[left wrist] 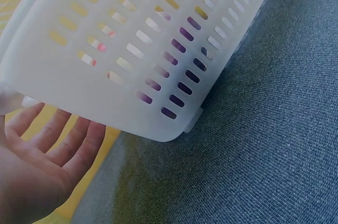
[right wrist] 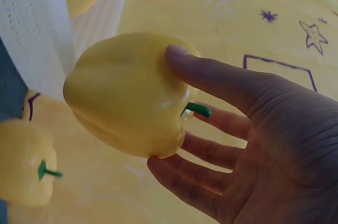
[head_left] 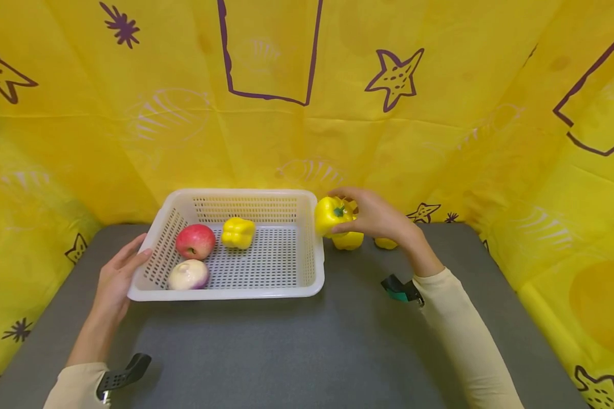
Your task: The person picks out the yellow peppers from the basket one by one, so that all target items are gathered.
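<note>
Presently, the right hand (head_left: 372,215) holds a yellow pepper (head_left: 328,216) between the thumb and the curved fingers, and its green stem is turned toward the palm. This pepper is just beside the right rim of the white basket (head_left: 227,293); whether it touches this rim, I cannot tell. The left hand (head_left: 116,277) is placed at the opposite end of the basket. Its fingers (left wrist: 74,142) are lightly bent and their tips are hidden behind the basket, so I cannot tell if they really grip it.

Inside the basket, a red apple (head_left: 195,241) lies near the left wall, with a white and purple onion (head_left: 188,275) just in front of it. A second yellow pepper (head_left: 237,233) lies to the right of the apple. On the grey table (head_left: 337,352), a third pepper (head_left: 348,241) is partly covered by the held one, and a fourth pepper (head_left: 386,243) shows beside the right wrist.
</note>
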Demonstrator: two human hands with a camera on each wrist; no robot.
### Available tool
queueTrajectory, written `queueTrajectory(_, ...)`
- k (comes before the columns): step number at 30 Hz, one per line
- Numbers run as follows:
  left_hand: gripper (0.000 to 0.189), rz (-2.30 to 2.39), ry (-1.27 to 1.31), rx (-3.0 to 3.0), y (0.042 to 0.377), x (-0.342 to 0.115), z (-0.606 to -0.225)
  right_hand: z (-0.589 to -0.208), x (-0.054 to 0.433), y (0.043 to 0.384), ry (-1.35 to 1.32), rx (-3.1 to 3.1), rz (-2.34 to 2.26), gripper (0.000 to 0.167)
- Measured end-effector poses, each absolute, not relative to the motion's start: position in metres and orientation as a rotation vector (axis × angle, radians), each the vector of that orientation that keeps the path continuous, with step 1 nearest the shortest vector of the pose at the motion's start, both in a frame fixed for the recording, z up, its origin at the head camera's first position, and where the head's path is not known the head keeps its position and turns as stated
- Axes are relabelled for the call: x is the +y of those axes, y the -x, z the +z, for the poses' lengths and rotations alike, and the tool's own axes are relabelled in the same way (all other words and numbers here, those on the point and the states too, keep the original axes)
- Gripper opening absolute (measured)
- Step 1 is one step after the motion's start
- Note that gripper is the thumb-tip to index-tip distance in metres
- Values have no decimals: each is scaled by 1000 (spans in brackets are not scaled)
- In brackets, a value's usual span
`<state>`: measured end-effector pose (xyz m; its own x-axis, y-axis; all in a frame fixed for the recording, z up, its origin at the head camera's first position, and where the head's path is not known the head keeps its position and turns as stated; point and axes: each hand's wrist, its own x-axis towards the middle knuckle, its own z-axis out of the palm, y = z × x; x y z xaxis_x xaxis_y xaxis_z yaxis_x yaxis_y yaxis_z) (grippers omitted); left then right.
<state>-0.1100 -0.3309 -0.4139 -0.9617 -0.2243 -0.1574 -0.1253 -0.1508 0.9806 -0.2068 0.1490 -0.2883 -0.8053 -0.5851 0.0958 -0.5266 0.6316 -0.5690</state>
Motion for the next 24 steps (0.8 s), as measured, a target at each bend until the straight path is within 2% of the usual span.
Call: queueTrajectory(24, 62, -2259, -441, -2042, 110, -331, -414, -289, 244, 216, 821, 2795, -749, 67)
